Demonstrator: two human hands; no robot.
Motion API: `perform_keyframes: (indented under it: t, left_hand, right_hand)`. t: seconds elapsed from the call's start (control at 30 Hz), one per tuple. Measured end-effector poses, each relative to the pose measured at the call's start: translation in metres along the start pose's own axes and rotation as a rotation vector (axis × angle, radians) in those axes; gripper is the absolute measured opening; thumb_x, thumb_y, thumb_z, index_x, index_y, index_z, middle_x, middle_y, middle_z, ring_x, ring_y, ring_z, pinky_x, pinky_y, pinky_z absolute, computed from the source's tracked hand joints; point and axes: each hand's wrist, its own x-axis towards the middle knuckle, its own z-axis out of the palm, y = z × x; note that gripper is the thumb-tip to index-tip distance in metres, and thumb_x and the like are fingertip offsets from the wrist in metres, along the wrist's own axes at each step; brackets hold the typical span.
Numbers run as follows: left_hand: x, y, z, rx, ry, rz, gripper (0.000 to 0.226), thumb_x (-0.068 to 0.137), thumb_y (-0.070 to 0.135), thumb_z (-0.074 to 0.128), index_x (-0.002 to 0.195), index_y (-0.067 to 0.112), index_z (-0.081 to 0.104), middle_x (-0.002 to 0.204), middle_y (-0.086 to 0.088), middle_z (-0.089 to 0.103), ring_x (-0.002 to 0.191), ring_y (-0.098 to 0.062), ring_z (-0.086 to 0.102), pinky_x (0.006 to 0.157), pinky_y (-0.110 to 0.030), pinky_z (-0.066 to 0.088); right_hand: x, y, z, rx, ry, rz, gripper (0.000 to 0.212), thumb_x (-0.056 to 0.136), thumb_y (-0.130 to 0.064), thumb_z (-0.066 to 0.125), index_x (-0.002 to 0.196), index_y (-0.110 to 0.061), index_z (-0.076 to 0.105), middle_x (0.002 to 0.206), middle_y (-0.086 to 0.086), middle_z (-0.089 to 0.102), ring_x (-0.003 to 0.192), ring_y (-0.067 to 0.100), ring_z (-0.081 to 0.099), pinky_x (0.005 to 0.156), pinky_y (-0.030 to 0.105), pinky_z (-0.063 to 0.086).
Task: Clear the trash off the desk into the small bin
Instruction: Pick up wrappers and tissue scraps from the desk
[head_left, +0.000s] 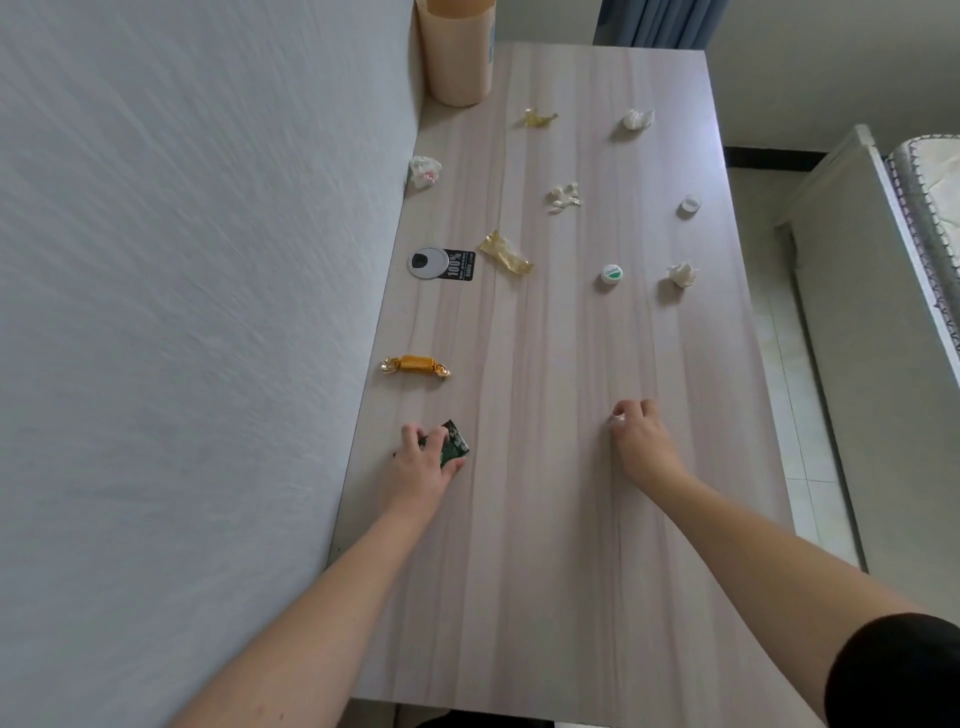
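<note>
Both forearms reach out over the near end of the worktop (545, 519). At near left, the left hand (423, 462) has its grip closed on a green packet (454, 444), fingers over the top and thumb at the near edge, with the packet seemingly still on the wood. At near right, the right hand (641, 441) pinches something small and white at its fingertips (618, 415); it is too small to name.

The bin (457, 49) stands at the far left corner against the wall (a long reach from where the hands are). Between hands and bin the rest of the trash lies scattered and well apart: a gold candy (417, 366) at the left edge, an amber wrapper (506, 253) mid-worktop, a second wrapper (540, 118) near the bin, a green cap (612, 274), a clear cap (690, 205) near the right edge, and tissue wads at (425, 170), (638, 119) and (682, 274), plus white scraps (565, 196).

The risks, as I judge them: the tiny white piece could slip from so light a pinch on the long carry; a sleeve or forearm sweeping forward could knock the caps or tissues off the right edge; and the slick packet may slide out if held only by its edge. The grommet (428, 262) and its sticker (461, 266) are fixtures, not trash.
</note>
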Motion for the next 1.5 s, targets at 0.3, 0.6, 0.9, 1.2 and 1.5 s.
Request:
perform_keyframes:
  t: [0.3, 0.6, 0.9, 1.2, 1.5]
  left_hand:
    - [-0.01, 0.014, 0.003, -0.03, -0.022, 0.021, 0.027, 0.092, 0.027, 0.053, 0.107, 0.005, 0.049, 0.103, -0.019, 0.053, 0.08, -0.039, 0.059, 0.061, -0.046, 0.049]
    - [-0.034, 0.066, 0.008, -0.16, -0.062, 0.155, 0.036, 0.094, 0.02, 0.049, 0.128, 0.008, 0.047, 0.121, -0.016, 0.052, 0.1, -0.037, 0.058, 0.079, -0.045, 0.048]
    - [-0.078, 0.168, 0.011, 0.03, 0.046, 0.431, 0.027, 0.093, 0.031, 0.051, 0.082, 0.01, 0.062, 0.084, -0.008, 0.057, 0.071, -0.028, 0.056, 0.066, -0.039, 0.042]
    - [-0.143, 0.282, 0.032, -0.046, -0.166, 0.548, 0.031, 0.094, 0.033, 0.047, 0.072, 0.011, 0.044, 0.089, -0.006, 0.041, 0.065, -0.022, 0.047, 0.061, -0.033, 0.042]
    - [-0.225, 0.433, 0.085, 0.01, -0.161, 0.754, 0.04, 0.09, 0.042, 0.05, 0.066, 0.011, 0.051, 0.102, 0.004, 0.037, 0.06, -0.013, 0.052, 0.06, -0.028, 0.048]
  right_hand:
    - [-0.031, 0.027, -0.002, -0.079, -0.159, -0.003, 0.023, 0.099, -0.021, 0.036, 0.109, -0.008, 0.052, 0.111, 0.011, 0.052, 0.096, 0.027, 0.051, 0.08, 0.038, 0.042]
    - [-0.094, 0.063, -0.019, 0.053, 0.053, 0.098, 0.046, 0.1, -0.033, 0.028, 0.067, -0.006, 0.044, 0.066, 0.013, 0.053, 0.067, 0.032, 0.053, 0.058, 0.035, 0.032]
    - [-0.157, 0.127, -0.07, 0.237, 0.088, 0.21, 0.049, 0.094, -0.049, 0.037, 0.065, -0.01, 0.045, 0.056, 0.003, 0.06, 0.043, 0.017, 0.055, 0.045, 0.027, 0.042]
    - [-0.239, 0.228, -0.133, 0.073, 0.135, 0.168, 0.052, 0.093, -0.057, 0.032, 0.065, -0.02, 0.055, 0.055, -0.001, 0.06, 0.046, 0.018, 0.057, 0.045, 0.028, 0.042]
    - [-0.321, 0.348, -0.199, 0.029, 0.441, 0.171, 0.061, 0.089, -0.066, 0.011, 0.059, -0.019, 0.036, 0.051, -0.002, 0.046, 0.045, 0.015, 0.04, 0.041, 0.029, 0.023]
